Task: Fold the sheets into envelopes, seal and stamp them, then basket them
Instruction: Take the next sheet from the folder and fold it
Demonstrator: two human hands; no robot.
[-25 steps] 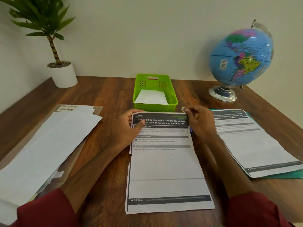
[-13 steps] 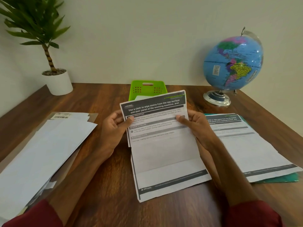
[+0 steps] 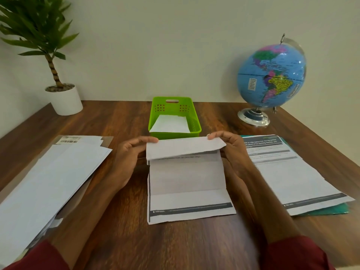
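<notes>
- A printed sheet (image 3: 187, 184) is lying in the middle of the wooden worktop (image 3: 120, 121), its long axis running from the person toward the green basket (image 3: 174, 115), the dark footer band at the near end.
- Its far end is being folded over toward the person, showing the blank white back; the flap's fold edge is running left to right, just in front of the basket.
- The left hand (image 3: 126, 160) is pinching the flap's left corner, thumb and fingers (image 3: 148, 140) closed on the paper.
- The right hand (image 3: 231, 151) is pinching the flap's right corner, its fingers likewise clamped on the paper.
- The basket is holding a white folded envelope (image 3: 171, 124) leaning against its inner wall.
- A spread of white envelopes (image 3: 48, 178) is lying on the left of the worktop, pointing diagonally away to the right.
- A stack of printed sheets (image 3: 292, 172) is resting on a teal folder (image 3: 337, 210) on the right.
- A potted plant (image 3: 58, 88) is standing at the far left and a globe (image 3: 271, 76) at the far right.
</notes>
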